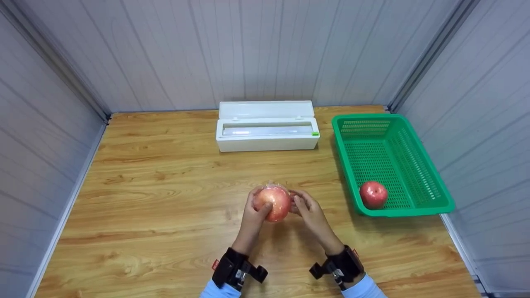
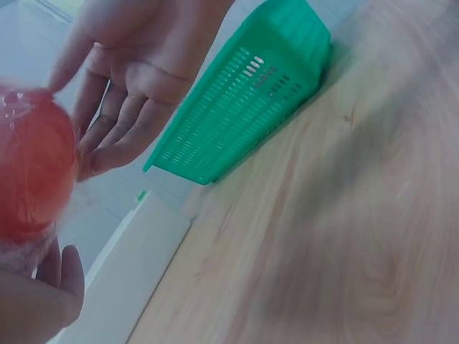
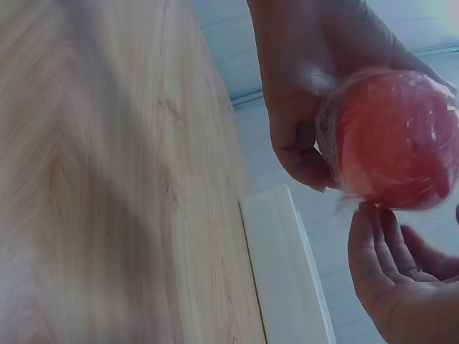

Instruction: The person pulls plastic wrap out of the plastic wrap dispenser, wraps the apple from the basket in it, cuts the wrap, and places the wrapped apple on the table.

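Observation:
A red apple wrapped in clear plastic film is held above the table, in front of me. My left hand grips it from the left, thumb across its near face. On the other side my right hand touches the wrapped fruit with its fingertips. In the right wrist view, the film bunches loosely at the edge of the apple, and the right hand has fairly straight fingers against it. The left wrist view cuts off part of the apple.
A white film dispenser box with its lid raised stands at the back of the wooden table. To the right is a green basket with another red apple in its near left corner. Pale panel walls enclose the table.

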The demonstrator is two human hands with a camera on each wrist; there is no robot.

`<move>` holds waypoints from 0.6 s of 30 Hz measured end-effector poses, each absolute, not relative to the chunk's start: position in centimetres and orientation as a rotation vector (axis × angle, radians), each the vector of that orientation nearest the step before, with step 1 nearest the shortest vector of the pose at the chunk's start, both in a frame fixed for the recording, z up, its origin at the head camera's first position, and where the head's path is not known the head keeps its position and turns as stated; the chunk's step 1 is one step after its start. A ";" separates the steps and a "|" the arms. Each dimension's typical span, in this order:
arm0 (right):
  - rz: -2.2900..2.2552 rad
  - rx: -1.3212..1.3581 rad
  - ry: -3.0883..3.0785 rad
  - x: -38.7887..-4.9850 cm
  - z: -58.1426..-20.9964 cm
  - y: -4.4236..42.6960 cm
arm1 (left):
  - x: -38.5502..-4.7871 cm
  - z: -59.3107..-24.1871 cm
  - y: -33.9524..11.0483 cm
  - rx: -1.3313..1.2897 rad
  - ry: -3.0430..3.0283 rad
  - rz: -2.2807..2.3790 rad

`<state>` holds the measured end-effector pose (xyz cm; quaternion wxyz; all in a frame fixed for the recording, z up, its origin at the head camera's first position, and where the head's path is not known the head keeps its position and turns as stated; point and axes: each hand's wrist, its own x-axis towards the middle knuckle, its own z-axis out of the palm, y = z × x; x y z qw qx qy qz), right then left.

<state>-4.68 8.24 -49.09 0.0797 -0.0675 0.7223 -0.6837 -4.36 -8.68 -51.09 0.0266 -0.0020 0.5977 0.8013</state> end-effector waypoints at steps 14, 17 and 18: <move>-1.813 -0.349 2.468 -3.9 -49.4 7.3 | -3.8 -49.5 -7.6 0.302 2.289 2.126; -1.863 -0.363 2.489 -3.9 -49.5 7.1 | -3.8 -49.2 -7.4 0.319 2.386 2.103; -1.891 -0.377 2.470 -4.0 -49.4 7.1 | -3.8 -49.1 -7.3 0.324 2.402 2.104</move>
